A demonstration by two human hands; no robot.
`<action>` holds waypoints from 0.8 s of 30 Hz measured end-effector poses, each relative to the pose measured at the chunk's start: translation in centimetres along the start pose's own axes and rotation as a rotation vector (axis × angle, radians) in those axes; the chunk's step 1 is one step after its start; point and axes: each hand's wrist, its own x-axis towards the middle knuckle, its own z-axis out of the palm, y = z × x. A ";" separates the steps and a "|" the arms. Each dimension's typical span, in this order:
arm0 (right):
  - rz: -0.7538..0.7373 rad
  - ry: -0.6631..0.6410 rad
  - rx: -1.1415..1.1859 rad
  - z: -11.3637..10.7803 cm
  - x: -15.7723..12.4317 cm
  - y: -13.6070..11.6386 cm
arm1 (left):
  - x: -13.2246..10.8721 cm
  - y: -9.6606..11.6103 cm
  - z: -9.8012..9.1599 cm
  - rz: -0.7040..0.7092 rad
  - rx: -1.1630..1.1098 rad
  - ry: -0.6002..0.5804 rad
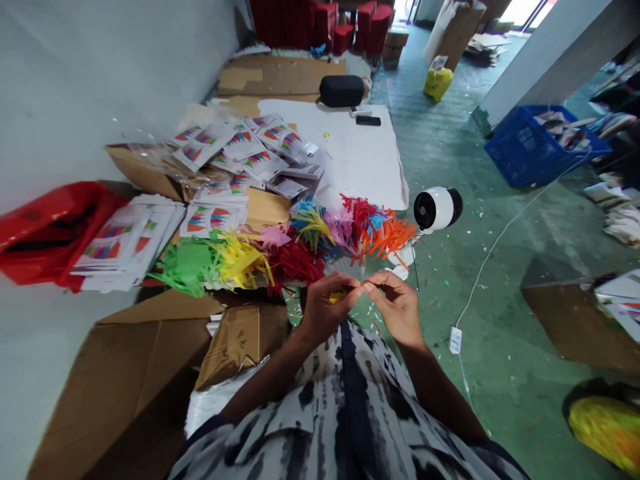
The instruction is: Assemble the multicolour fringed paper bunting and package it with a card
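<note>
My left hand and my right hand meet fingertip to fingertip in front of my patterned shirt. Both pinch at one spot; whatever lies between the fingertips is too small to make out. Just beyond them, along the table's near edge, lie fringed paper tassels: a green one, a yellow one, a dark red one and an orange one. Pink and blue fringes are mixed in behind. Flat printed packets with colourful tassel pictures are heaped farther back on the left.
A red plastic bag lies at the left. Cardboard boxes stand below the table's edge. On white sheeting sits a black case. Right, on the green floor, are a white-and-black cylinder, a blue crate and a power strip with its cord.
</note>
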 end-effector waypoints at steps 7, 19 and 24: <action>0.007 0.010 -0.002 0.0 -0.3 0.6 | -0.4 -1.4 0.5 -0.189 -0.223 0.064; -0.022 -0.058 -0.002 -0.5 -0.1 1.9 | -0.9 -2.5 -0.7 -0.179 -0.147 -0.093; -0.041 -0.116 -0.125 0.8 0.0 2.6 | -1.3 -3.3 -1.2 -0.224 -0.096 -0.166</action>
